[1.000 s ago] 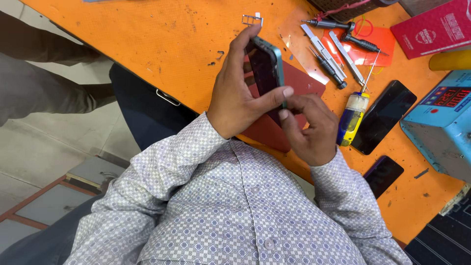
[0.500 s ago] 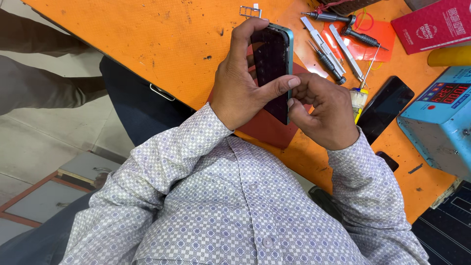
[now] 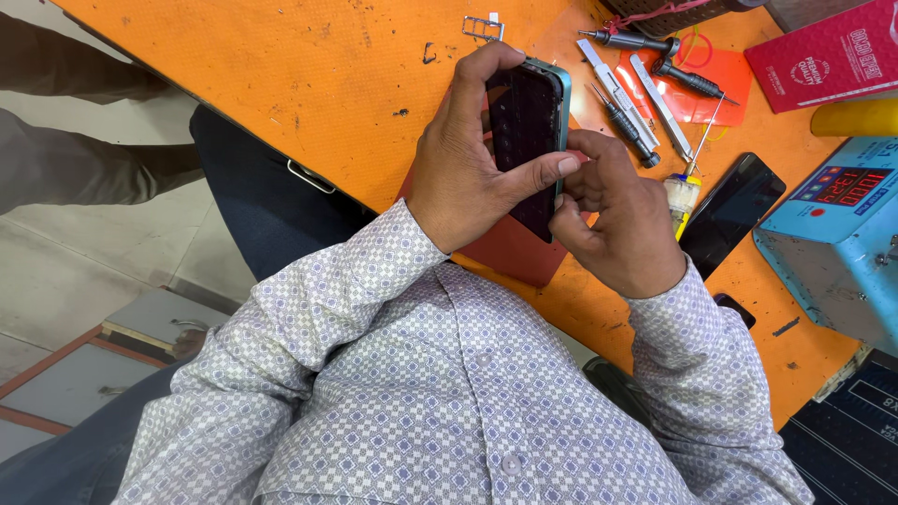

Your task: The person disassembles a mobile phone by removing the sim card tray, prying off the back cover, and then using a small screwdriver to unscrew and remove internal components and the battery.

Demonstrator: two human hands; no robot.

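The left hand (image 3: pixel 468 178) holds a phone (image 3: pixel 528 140) above the orange desk (image 3: pixel 281 65), its fingers wrapped round the far edge and the thumb laid across the dark face, so the grip is closed on it. The phone has a teal rim and stands tilted on its long edge over a dark red mat (image 3: pixel 510 257) that lies on the desk near the person's chest. The right hand (image 3: pixel 613 220) is at the phone's near right edge, its fingers curled and pressed against the rim; whether they pinch it or only touch it is hard to tell.

Past the phone, a small metal tray (image 3: pixel 482 26) lies flat on the desk. To the right lie several screwdrivers (image 3: pixel 625 123) and tweezers (image 3: pixel 662 105), some over a red sheet (image 3: pixel 720 75). A red box (image 3: pixel 828 51) sits at the far right corner, with a yellow thing (image 3: pixel 856 117) just beside it. A second dark phone (image 3: pixel 734 210) lies face up near the right wrist, a small glue tube (image 3: pixel 683 196) touching its edge. A blue device with a red display (image 3: pixel 842 238) stands at the desk's right side.
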